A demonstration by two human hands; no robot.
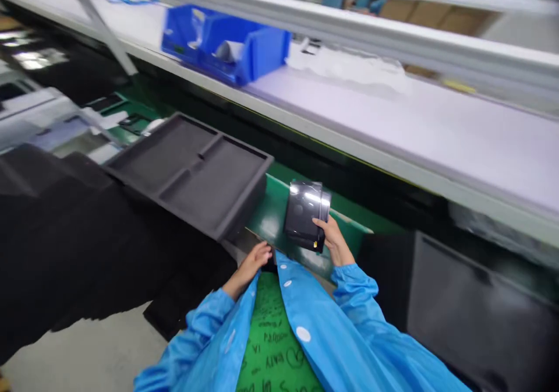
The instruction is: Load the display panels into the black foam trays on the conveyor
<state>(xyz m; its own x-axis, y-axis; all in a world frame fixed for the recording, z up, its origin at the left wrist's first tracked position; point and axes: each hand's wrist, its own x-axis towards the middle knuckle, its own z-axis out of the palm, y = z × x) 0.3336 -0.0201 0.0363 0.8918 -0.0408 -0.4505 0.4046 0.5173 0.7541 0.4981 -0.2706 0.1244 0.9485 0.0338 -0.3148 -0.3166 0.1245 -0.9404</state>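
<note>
Right hand [334, 237] was clamped on glossy dark panels [300, 214], mid-frame — left hand [255, 261], lower centre, lay near blue jacket [314, 316]; couldn't tell its grip.

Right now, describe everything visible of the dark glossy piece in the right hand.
The dark glossy piece looks flat, rectangular and plastic, with bright reflections near its top and a yellow spot near its lower right corner. A second edge shows along its right side, perhaps another layer. The right hand grips that side, over the green surface.
</note>
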